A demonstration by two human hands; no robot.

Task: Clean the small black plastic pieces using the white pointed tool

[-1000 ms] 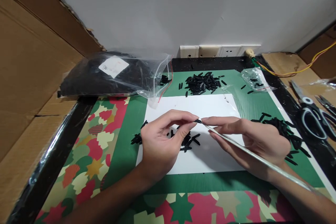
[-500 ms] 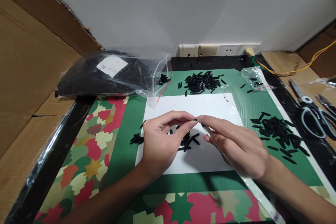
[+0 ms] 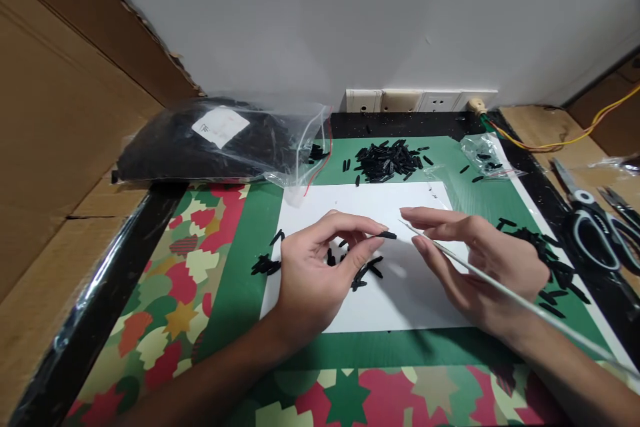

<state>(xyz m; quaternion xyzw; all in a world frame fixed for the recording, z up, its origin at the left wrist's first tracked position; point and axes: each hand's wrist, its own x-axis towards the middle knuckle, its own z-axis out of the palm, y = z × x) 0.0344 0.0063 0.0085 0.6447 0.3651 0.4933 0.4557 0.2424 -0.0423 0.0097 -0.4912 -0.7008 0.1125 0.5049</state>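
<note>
Head view: left hand (image 3: 320, 273) has its fingers (image 3: 370, 230) pinched shut on one small black piece (image 3: 387, 235), held up off the white sheet (image 3: 400, 300) so the end faces 3 o'clock. Right hand (image 3: 480, 267) grips a thin clear strip (image 3: 500, 287), tip just short of the piece, lined up with it. Loose black pieces (image 3: 365, 272) lie under the left hand, handy for grabbing; another pile (image 3: 387, 160) sits at 12 o'clock on the surface.

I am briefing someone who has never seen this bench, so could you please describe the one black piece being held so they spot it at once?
Start at the white sheet on the green mat. Above its middle, the left hand pinches a small black piece between thumb and forefinger. Unlike the loose black pieces lying on the sheet, it is lifted clear, pointing at the thin white rod in the right hand.
</note>
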